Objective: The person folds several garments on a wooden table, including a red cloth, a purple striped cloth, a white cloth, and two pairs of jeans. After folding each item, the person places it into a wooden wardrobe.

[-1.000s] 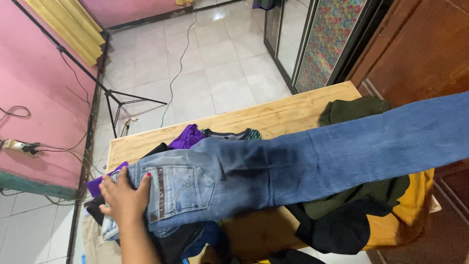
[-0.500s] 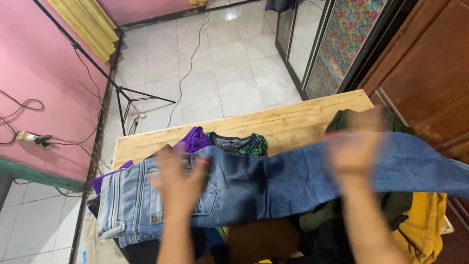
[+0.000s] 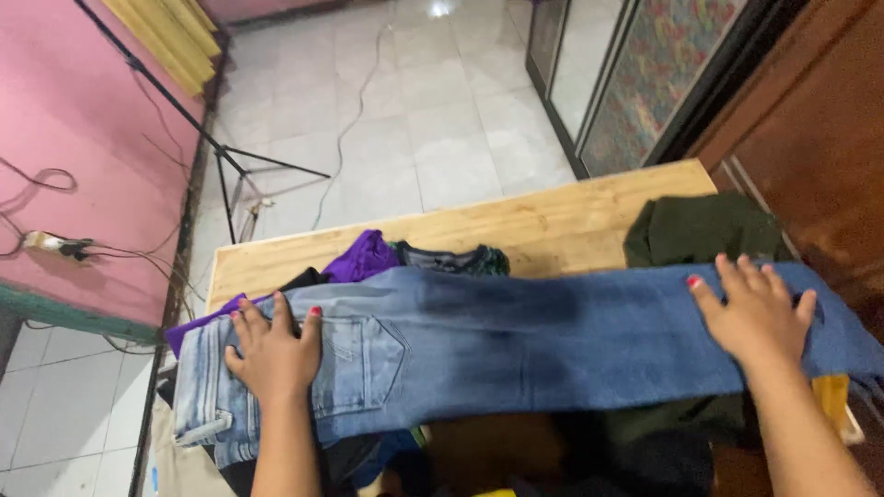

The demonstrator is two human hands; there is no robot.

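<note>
Jeans (image 3: 516, 345) lie flat beneath left hand (image 3: 272, 354) and right hand (image 3: 755, 313), both spread open.

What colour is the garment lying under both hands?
Blue denim jeans, faded lighter at the waist end; seen in the head view.

A pale wooden table (image 3: 552, 221) with visible plank grain stood on a white tiled floor (image 3: 433, 120). A heap of clothes covered its near half. A dark green garment (image 3: 695, 230) lay near the far right corner. A purple garment (image 3: 361, 258) and a dark patterned top (image 3: 451, 260) lay just beside each other toward the left. Blue jeans (image 3: 516, 345) stretched across the pile from left to right.
</note>
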